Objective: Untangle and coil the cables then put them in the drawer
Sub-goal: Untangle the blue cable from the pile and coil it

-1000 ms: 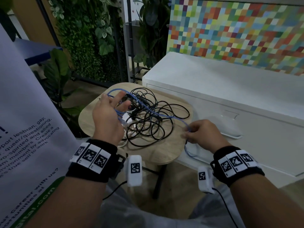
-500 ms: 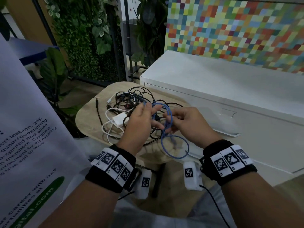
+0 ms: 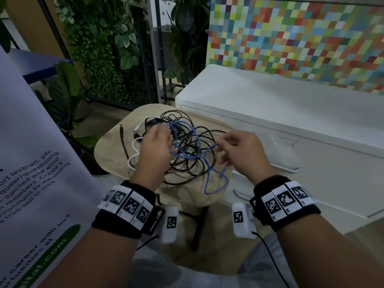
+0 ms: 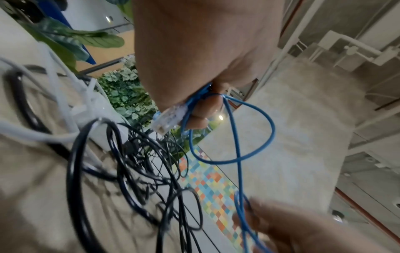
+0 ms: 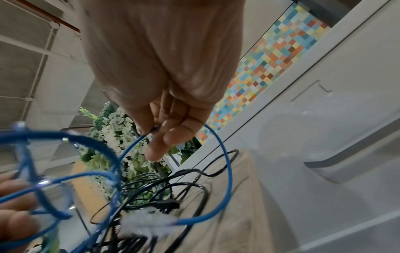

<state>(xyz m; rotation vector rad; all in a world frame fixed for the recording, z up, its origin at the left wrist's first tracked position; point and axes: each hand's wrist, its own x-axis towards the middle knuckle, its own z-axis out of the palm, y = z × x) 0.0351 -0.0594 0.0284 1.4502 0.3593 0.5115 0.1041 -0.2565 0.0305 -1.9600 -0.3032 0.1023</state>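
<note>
Coiling the blue cable (image 3: 195, 142) is best done with loops gathered in the left hand (image 3: 154, 150), which pinches the plug end, while slack pinched by the right hand (image 3: 239, 150) is fed clear of the black cables (image 3: 187, 169) on the desk (image 3: 110, 150).

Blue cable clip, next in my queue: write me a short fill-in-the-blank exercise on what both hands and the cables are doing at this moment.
1. Both the left hand and the right hand hold the thin ____ cable.
2. The clear plastic plug at that cable's end sticks out of the ____ hand.
3. The tangle of thin black cables lies on the round ____ stool top.
4. The white cabinet drawer beside the stool is ____.

Missing words: blue; left; wooden; closed
</note>
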